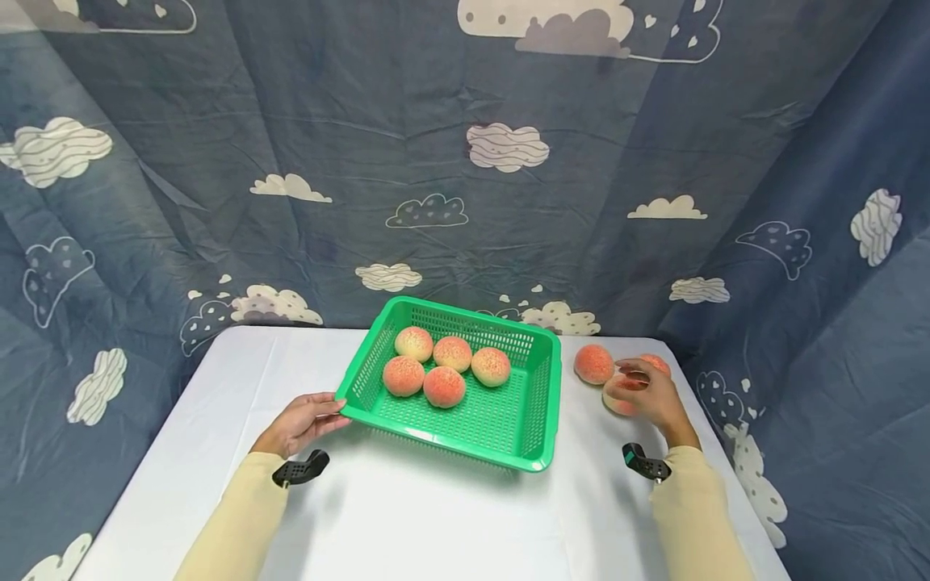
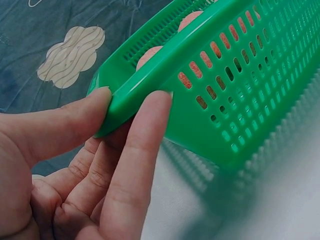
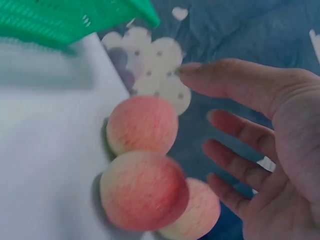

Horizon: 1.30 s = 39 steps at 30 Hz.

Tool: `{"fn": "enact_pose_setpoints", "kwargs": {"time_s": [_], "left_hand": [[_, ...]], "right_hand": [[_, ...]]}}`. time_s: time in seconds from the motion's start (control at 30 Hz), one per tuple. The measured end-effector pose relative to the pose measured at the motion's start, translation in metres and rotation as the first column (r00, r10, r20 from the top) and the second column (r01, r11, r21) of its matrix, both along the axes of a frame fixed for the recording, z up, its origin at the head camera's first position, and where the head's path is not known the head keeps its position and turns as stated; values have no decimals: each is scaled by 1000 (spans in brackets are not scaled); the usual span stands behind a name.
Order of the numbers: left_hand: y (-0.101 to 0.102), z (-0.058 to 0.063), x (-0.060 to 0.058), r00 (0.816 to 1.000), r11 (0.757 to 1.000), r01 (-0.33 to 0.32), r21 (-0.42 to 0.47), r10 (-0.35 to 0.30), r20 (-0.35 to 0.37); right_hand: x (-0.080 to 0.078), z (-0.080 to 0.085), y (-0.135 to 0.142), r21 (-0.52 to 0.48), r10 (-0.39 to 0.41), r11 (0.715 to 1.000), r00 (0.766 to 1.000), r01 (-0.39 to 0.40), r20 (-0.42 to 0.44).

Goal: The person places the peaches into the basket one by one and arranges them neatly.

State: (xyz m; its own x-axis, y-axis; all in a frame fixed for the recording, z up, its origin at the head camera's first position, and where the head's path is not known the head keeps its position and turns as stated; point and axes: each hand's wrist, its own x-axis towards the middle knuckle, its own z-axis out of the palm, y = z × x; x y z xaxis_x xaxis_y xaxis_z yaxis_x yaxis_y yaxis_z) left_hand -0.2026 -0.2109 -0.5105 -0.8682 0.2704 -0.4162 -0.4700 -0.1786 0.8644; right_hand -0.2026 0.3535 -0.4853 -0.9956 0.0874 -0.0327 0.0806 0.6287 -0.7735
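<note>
A green perforated plastic basket (image 1: 479, 440) holds several pink-and-yellow peaches (image 1: 444, 386) toward its left and back. My left hand (image 1: 305, 421) pinches the basket's left front corner; in the left wrist view the thumb lies on top of the rim (image 2: 150, 75) and fingers are beneath it. To the right of the basket, three more peaches lie on the table: one at the left (image 1: 593, 364), one nearer me (image 1: 619, 397) and one at the back right (image 1: 656, 363). Over these my right hand (image 1: 657, 399) hovers with parted, loosely bent fingers, holding nothing; it partly hides two of them.
A white-covered table (image 1: 436, 524) carries everything. Behind it and along both sides hangs a dark blue curtain (image 1: 349, 145) with a cloud print. The loose peaches are close to the table's back right corner.
</note>
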Motion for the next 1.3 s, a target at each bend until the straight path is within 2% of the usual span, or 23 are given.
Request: {"fn": "enact_pose_setpoints", "kwargs": {"time_s": [0.13,0.23,0.5,0.73,0.97,1.3], "left_hand": [[0,0,0,1000,1000,4,-1,-4,-1],[0,-1,0,1000,1000,2,4,-2,1],[0,1,0,1000,1000,-7,12,6,8],[0,1,1,1000,1000,-11,17,11,1],[1,-2,1,1000,999,-7,37,7,-3],[0,0,2,1000,999,-6,35,7,-4]], "right_hand": [[-2,-10,8,42,-84,996,996,85,-8],[-5,-18,14,54,-119,991,993,119,-10],[-10,-41,26,61,-96,993,995,96,-4],[-14,-57,27,161,-36,986,995,51,-96],[-14,-65,26,167,-101,981,995,102,-13],[-18,-72,19,196,-149,970,989,147,-4]]}}
